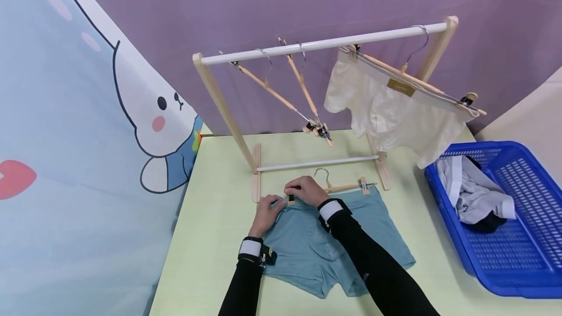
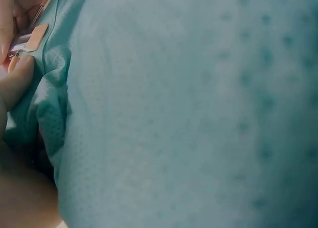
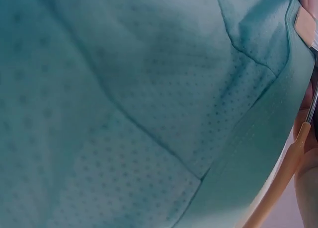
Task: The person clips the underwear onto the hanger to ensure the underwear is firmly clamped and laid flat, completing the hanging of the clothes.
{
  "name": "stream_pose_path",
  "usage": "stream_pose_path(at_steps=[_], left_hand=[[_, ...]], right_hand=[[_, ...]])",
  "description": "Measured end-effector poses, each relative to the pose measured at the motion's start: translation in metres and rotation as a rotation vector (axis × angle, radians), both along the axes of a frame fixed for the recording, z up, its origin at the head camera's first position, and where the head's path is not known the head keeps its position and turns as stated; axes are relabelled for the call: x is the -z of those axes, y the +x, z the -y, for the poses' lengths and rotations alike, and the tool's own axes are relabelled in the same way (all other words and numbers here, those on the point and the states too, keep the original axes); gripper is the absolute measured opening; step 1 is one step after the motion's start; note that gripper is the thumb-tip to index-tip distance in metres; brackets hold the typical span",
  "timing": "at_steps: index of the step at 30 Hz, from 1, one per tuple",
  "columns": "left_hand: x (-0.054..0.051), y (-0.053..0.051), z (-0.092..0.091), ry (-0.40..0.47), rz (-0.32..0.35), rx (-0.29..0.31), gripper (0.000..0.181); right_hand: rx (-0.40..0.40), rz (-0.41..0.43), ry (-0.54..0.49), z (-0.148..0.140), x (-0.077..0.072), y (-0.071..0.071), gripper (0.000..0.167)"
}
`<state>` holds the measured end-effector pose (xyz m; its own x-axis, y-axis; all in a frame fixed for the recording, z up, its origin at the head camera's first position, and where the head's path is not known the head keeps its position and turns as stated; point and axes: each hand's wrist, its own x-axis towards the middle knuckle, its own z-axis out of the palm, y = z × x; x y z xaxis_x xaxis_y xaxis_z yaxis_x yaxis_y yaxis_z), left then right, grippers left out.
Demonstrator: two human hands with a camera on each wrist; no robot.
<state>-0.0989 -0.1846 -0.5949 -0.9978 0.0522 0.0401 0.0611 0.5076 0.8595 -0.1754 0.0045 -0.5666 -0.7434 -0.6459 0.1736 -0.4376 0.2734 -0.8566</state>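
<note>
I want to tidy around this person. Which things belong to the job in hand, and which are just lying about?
In the job:
blue-green shorts, laid flat
clip hanger along their waistband
left hand and right hand, both at one clip

Idle just now, perhaps related:
rack
white shorts hung on it
two bare hangers, also hung
blue basket holding a grey garment

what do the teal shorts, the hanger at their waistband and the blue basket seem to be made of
Teal shorts: soft, matte fabric, perhaps a synthetic knit; they crease and show small dots in the wrist views. Hanger: probably wood, judging by its smooth tan bar; its hook looks like metal, being thin and shiny. Blue basket: likely smooth plastic, evenly coloured and slotted.
</note>
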Motion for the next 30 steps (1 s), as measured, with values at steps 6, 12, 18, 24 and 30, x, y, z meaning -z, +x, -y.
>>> stream_pose_path(at_steps=[6,12,18,24,30], left_hand=[[-0.001,0.000,-0.003,-0.028,-0.032,-0.020,0.017],[0.001,-0.003,-0.005,-0.041,-0.034,-0.042,0.017],[0.001,-0.002,-0.005,-0.040,-0.043,-0.045,0.015],[-0.003,0.000,-0.006,0.006,0.009,-0.061,0.014],[-0.005,0.002,-0.007,0.024,-0.002,-0.065,0.013]], right_hand=[[-0.004,0.031,0.020,-0.001,-0.002,0.003,0.021],[0.037,0.073,0.080,-0.001,-0.003,0.008,0.029],[0.095,0.134,0.135,-0.008,-0.006,0.012,0.048],[0.182,0.139,0.198,-0.031,-0.018,0.011,0.053],[0.228,0.091,0.212,-0.067,-0.028,0.005,0.047]])
